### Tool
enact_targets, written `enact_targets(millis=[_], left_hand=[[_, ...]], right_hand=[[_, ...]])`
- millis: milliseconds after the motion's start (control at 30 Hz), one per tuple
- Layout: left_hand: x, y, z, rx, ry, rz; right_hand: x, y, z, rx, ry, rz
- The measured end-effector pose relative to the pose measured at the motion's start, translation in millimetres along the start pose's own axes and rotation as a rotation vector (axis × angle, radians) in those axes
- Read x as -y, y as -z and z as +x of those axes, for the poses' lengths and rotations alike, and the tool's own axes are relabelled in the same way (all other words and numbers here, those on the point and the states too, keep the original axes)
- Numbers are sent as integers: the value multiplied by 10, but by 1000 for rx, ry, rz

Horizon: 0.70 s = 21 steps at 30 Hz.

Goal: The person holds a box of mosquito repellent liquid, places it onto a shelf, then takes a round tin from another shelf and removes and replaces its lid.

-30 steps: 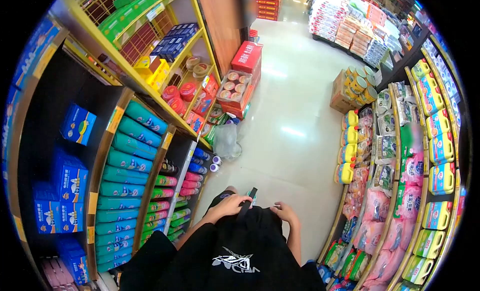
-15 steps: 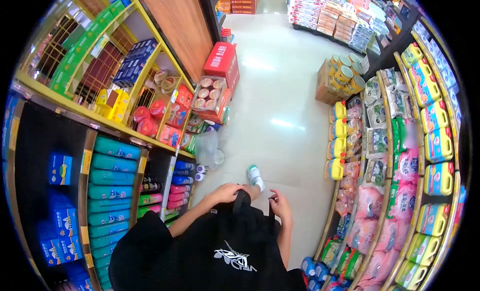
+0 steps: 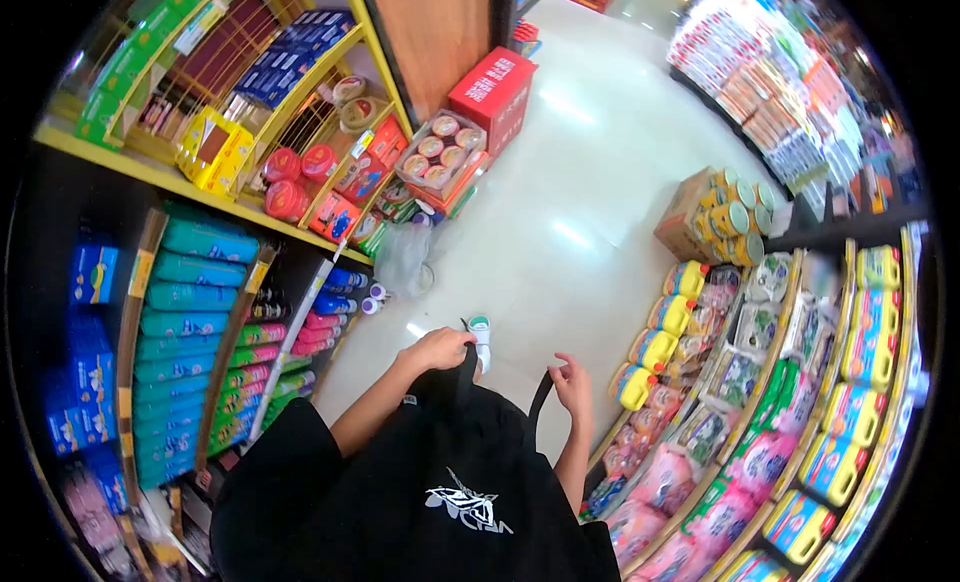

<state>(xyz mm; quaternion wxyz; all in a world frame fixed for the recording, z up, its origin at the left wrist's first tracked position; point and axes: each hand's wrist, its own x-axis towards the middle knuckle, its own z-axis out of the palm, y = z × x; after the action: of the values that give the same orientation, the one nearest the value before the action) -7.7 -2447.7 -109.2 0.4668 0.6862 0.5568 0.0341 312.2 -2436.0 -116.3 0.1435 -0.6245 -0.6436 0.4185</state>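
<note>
Grip's pinched shut both sides
Left hand (image 3: 440, 350) clamps a narrow black fabric strap (image 3: 466, 374), right hand (image 3: 573, 384) clamps a matching black strap (image 3: 540, 397), both just ahead of the white-printed black fabric top (image 3: 425, 467); I'd keep tension even.

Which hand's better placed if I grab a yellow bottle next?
Probably your right hand: it's nearer the yellow bottles than the left hand. Both hold black straps, so the right would first have to let go.
</note>
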Motion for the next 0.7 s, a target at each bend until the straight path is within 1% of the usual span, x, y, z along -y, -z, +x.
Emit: enact_targets(millis=[133, 300, 367, 433, 500, 533, 700], left_hand=[[-123, 146, 15, -73, 57, -58], [-134, 253, 53, -204, 105, -181], [-123, 190, 68, -233, 134, -288], [-266, 345, 67, -260, 177, -422], [-289, 272, 115, -372, 163, -547], [-204, 156, 198, -469, 97, -530], [-467, 337, 418, -631, 168, -610]], right_hand=[[257, 232, 410, 99, 40, -26], [491, 317, 823, 137, 154, -69], [546, 317, 899, 174, 162, -82], [676, 344, 1058, 230, 172, -97], [624, 301, 1244, 271, 232, -99], [584, 271, 1347, 293, 272, -98], [609, 400, 1937, 497, 356, -78]])
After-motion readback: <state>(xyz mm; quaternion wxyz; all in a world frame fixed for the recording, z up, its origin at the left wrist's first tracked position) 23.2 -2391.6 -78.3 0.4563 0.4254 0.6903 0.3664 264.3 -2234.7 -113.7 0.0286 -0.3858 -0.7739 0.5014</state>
